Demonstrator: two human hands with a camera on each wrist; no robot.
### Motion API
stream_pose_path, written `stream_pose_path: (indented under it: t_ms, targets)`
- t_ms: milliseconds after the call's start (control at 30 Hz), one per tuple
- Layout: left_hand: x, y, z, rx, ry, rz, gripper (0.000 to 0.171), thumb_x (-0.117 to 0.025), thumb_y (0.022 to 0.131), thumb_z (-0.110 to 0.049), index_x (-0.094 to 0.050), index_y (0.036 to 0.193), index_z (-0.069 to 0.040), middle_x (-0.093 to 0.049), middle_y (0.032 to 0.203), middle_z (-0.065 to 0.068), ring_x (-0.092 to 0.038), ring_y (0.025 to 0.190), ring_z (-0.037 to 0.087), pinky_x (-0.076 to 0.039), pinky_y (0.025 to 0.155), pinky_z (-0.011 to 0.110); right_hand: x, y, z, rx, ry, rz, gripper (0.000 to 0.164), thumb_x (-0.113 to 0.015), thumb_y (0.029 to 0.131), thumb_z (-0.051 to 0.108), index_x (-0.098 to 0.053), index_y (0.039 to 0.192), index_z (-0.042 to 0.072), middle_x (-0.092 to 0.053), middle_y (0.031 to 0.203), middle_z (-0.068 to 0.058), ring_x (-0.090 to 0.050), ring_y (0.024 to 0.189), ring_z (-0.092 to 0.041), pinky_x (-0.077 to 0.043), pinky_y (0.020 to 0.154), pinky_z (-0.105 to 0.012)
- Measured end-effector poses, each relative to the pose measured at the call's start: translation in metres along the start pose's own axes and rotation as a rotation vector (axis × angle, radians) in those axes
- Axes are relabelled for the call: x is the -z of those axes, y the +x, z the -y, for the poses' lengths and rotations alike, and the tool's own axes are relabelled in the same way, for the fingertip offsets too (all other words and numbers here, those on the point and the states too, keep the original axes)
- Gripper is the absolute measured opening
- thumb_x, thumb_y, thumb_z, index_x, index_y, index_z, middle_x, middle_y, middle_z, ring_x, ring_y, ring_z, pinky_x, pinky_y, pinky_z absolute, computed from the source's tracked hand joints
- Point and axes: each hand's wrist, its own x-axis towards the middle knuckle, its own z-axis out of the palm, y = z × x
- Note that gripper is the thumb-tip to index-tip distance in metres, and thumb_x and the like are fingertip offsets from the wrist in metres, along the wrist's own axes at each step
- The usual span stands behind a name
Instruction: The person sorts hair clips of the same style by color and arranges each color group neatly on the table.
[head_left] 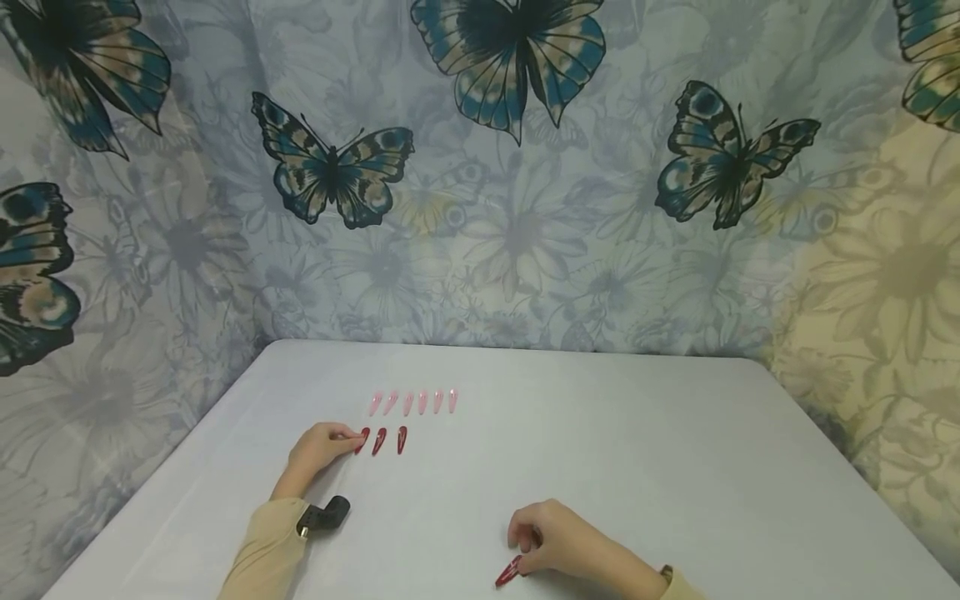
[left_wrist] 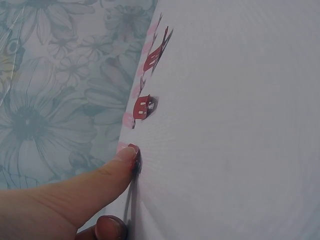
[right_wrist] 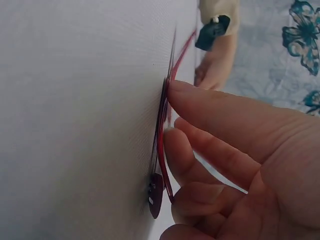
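Note:
Near the left side of the white table, my left hand (head_left: 321,447) pinches the leftmost red snap hair clip (head_left: 363,440) between thumb and fingers. The left wrist view shows the thumb pad laid over that clip, hiding much of it. Two more red clips lie to its right, a middle one (head_left: 379,442) and an end one (head_left: 402,440). Closer to the front edge, my right hand (head_left: 558,537) holds another red hair clip (head_left: 508,572) low at the tabletop, fingers curled. Its wide end (right_wrist: 156,197) stands out below the fingers in the right wrist view.
Behind the red clips runs a row of several pink hair clips (head_left: 422,402), pointing roughly the same way. The white table (head_left: 637,433) reaches back to a wall hung with butterfly-printed cloth (head_left: 525,233). A black wrist camera (head_left: 326,514) sits on the left sleeve.

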Motion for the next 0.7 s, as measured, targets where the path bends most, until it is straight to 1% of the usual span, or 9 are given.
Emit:
stream_pose_path:
  t_ms: [233, 367, 467, 600, 700]
  targets:
    - [0.0, -0.002, -0.001, 0.003, -0.002, 0.001, 0.018, -0.07, 0.076, -0.027, -0.068, 0.076, -0.01, -0.051, 0.067, -0.001, -0.041, 0.063, 0.017, -0.033, 0.059, 0.032, -0.005, -0.002, 0.001, -0.011, -0.031, -0.018, 0.018, -0.074, 0.067, 0.002, -0.061, 0.068, 0.015, -0.048, 0.057, 0.013, -0.041, 0.051, 0.001, -0.038, 0.049, -0.018]
    - [0.002, -0.003, -0.003, -0.004, 0.0, 0.003, 0.018, -0.07, 0.076, -0.027, -0.068, 0.076, -0.009, -0.055, 0.072, 0.001, -0.043, 0.064, 0.017, -0.034, 0.06, 0.033, -0.005, -0.002, 0.005, -0.009, -0.074, -0.014, 0.017, -0.074, 0.069, 0.004, -0.061, 0.074, 0.014, -0.047, 0.061, 0.013, -0.041, 0.055, 0.001, -0.039, 0.051, -0.018]
    - [0.003, -0.004, -0.004, 0.002, 0.009, 0.001, 0.019, -0.07, 0.076, -0.027, -0.068, 0.076, -0.009, -0.057, 0.076, 0.002, -0.043, 0.066, 0.017, -0.035, 0.061, 0.033, -0.004, -0.002, 0.008, -0.011, -0.097, -0.013, 0.018, -0.075, 0.069, 0.006, -0.061, 0.076, 0.013, -0.046, 0.064, 0.013, -0.041, 0.058, 0.0, -0.04, 0.054, -0.019]
    - [0.001, -0.003, -0.003, 0.015, 0.013, -0.003, 0.019, -0.071, 0.076, -0.028, -0.068, 0.076, -0.009, -0.055, 0.074, 0.001, -0.042, 0.066, 0.017, -0.033, 0.06, 0.032, -0.004, -0.003, 0.011, -0.028, -0.082, -0.013, 0.018, -0.074, 0.069, 0.003, -0.06, 0.071, 0.014, -0.048, 0.063, 0.013, -0.043, 0.058, 0.0, -0.04, 0.054, -0.019]
    - [0.0, -0.002, -0.003, 0.012, 0.007, -0.001, 0.02, -0.071, 0.075, -0.029, -0.068, 0.076, -0.009, -0.054, 0.071, 0.0, -0.041, 0.065, 0.017, -0.033, 0.059, 0.032, -0.005, -0.004, 0.01, -0.041, -0.062, -0.011, 0.019, -0.072, 0.068, 0.0, -0.059, 0.068, 0.014, -0.048, 0.062, 0.012, -0.042, 0.056, 0.0, -0.04, 0.052, -0.019]
